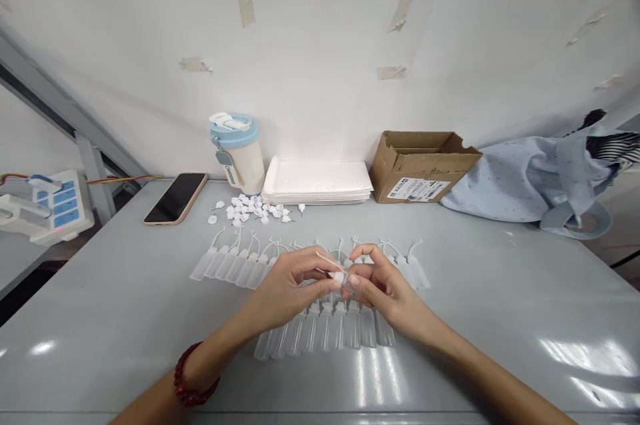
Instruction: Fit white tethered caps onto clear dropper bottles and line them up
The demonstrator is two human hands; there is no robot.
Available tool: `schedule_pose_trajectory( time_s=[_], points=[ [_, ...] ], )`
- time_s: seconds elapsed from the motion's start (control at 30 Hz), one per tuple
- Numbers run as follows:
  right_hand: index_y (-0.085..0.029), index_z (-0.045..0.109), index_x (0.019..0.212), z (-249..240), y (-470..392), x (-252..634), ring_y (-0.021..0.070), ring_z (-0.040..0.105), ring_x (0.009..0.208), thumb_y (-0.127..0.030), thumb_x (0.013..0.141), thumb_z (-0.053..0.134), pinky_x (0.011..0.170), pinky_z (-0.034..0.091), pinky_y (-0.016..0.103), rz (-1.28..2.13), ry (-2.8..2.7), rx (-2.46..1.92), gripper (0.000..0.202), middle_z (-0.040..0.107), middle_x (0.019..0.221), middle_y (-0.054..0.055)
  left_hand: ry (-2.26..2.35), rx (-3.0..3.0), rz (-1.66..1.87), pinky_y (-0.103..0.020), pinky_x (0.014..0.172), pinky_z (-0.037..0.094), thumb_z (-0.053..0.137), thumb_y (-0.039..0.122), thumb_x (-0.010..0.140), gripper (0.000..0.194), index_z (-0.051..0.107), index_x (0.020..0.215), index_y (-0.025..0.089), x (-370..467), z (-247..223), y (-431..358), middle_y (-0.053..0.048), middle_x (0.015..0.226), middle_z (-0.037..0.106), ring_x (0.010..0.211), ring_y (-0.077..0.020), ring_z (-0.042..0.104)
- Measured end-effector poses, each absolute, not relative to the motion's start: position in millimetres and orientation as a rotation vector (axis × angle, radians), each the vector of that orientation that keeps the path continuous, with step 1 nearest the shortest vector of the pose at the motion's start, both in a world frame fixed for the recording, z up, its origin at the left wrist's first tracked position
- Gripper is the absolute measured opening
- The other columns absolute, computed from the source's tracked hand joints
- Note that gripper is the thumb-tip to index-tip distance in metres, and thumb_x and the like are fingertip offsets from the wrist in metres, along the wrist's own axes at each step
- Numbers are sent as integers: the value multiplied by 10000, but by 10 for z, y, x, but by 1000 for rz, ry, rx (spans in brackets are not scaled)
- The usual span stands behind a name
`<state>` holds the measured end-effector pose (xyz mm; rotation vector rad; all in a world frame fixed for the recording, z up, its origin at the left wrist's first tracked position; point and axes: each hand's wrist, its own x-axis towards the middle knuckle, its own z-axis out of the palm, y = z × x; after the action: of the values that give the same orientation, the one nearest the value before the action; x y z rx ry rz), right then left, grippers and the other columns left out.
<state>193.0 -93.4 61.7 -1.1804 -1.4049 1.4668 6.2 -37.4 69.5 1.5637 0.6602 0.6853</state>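
Two rows of clear bottles (pixel 325 331) are lying on the gray table (pixel 475 318). Over them, the left hand (pixel 293 278) is pinching the white cap (pixel 339 277) of one held bottle (pixel 352 283), fingers closed, while the right hand (pixel 387 285) is gripping its body between thumb and fingers. Small white pieces (pixel 243 205) are lying near a cup (pixel 247 165).
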Motion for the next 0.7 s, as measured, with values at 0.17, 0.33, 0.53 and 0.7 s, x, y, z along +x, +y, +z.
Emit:
schedule_pose_trajectory(
  time_s=[0.17, 0.33, 0.53, 0.7],
  points=[
    [-236, 361, 1077, 570, -964, 1900, 146, 561, 668, -289, 949, 406, 566, 393, 261, 1104, -1681, -1248, 145, 619, 771, 8, 739, 1448, 691, -249, 712, 528, 665, 239, 788, 83, 720, 788, 177, 74, 661, -370, -48, 900, 673, 817, -158, 625],
    [-223, 369, 1097, 477, -980, 1904, 148, 556, 644, -227, 945, 395, 568, 403, 263, 854, -1857, -1273, 155, 619, 792, 27, 837, 1406, 550, -232, 619, 508, 639, 321, 815, 179, 706, 864, 162, 69, 664, -368, -12, 669, 645, 622, -119, 599],
    [-223, 368, 1106, 477, -971, 1912, 127, 501, 592, -253, 953, 381, 545, 370, 244, 1049, -1749, -1225, 156, 602, 754, 5, 746, 1510, 596, -248, 632, 524, 637, 219, 794, 113, 697, 864, 155, 62, 650, -387, -34, 778, 650, 674, -133, 613],
    [-228, 385, 1067, 494, -953, 1912, 110, 476, 587, -347, 957, 404, 538, 344, 228, 1335, -1504, -1163, 163, 575, 707, -20, 648, 1642, 702, -284, 703, 540, 616, 158, 799, 136, 711, 896, 168, 68, 641, -396, -63, 892, 646, 779, -158, 624]
  ],
)
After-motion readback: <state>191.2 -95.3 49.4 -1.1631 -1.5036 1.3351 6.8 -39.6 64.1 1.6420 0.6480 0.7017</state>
